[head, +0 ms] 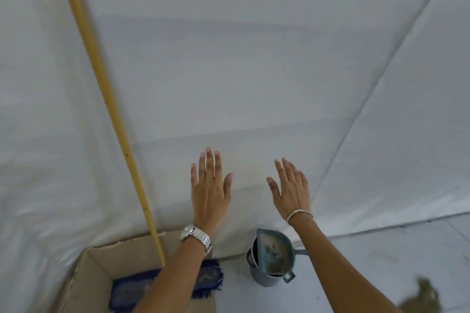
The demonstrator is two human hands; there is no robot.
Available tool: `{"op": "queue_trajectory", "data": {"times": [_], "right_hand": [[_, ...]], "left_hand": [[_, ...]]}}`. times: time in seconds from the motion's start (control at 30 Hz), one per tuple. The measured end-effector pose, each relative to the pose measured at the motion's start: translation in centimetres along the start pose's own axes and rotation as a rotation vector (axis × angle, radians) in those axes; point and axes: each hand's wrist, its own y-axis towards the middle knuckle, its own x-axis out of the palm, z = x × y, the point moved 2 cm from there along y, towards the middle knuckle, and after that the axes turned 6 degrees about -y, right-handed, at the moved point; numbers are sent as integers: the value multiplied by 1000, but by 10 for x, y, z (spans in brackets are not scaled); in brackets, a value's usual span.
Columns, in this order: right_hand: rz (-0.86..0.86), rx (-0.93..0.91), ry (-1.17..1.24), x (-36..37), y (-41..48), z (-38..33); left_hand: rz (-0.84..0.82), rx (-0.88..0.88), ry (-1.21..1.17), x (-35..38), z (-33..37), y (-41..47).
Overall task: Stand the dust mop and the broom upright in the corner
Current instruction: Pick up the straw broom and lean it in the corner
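Observation:
The dust mop stands upright at the left: its long yellow wooden handle point(101, 89) leans against the white wall, and its blue fringed head point(208, 279) rests low down, partly in a cardboard box and partly hidden by my left forearm. My left hand point(209, 188) is raised flat before the wall, fingers apart, holding nothing, a little right of the handle. My right hand point(291, 188) is held up beside it, also spread and empty. At the bottom right corner shows a blurred brownish tuft point(422, 296), perhaps the broom's bristles; I cannot tell for sure.
An open cardboard box point(89, 269) sits on the floor at the lower left against the wall. A grey bucket point(264, 277) with a teal dustpan point(273, 249) standing in it is on the light tiled floor below my right wrist.

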Motion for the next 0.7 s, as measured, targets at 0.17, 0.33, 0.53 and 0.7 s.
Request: {"op": "queue_trajectory", "data": {"times": [0.17,0.33,0.53,0.7], "right_hand": [[-15,71,-26,5,-17,118],[-116,34,-22,39,-21,259],[-318,-45,-56,120,-65,390],[-527,-54,-79,238,-131,452]], "left_hand": [[-24,12,-16,68,92,-9],[-53,-110,-26,180,185,-31],[-173,-352,-53,307,233,-111],[-292,-556,-63,421,211,-211]]}}
